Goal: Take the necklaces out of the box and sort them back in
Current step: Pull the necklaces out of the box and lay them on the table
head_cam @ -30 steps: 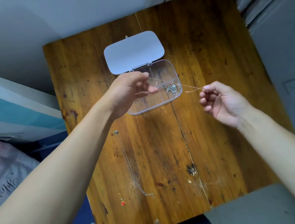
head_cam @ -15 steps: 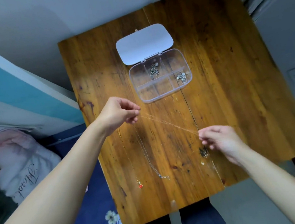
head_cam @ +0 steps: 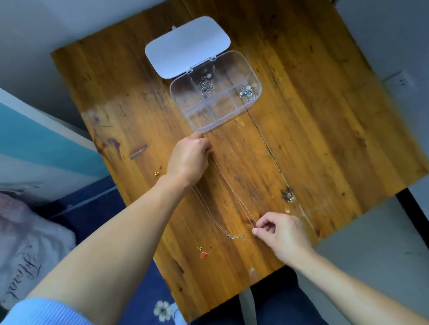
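Observation:
A clear plastic box (head_cam: 197,123) with its white lid (head_cam: 187,46) folded back lies open on the wooden table (head_cam: 322,127). Two of its compartments each hold a bunched silver necklace (head_cam: 206,85), the other (head_cam: 246,92) at the right end. A thin gold chain (head_cam: 232,189) stretches down the table between my hands. My left hand (head_cam: 189,159) pinches its far end just below the box. My right hand (head_cam: 281,231) pinches its near end. A silver chain (head_cam: 234,236) and a gold chain with a red pendant (head_cam: 203,254) lie beside it.
A gold clasp (head_cam: 158,173) peeks out left of my left wrist. A dark knot (head_cam: 287,194) marks the wood at the right. The table's near edge runs above my lap. A bed with a pillow (head_cam: 13,244) lies to the left.
The gold chain came out of the box and swung from slanting between my hands to lying lengthwise down the table. My left hand moved up to the box, my right toward the near edge.

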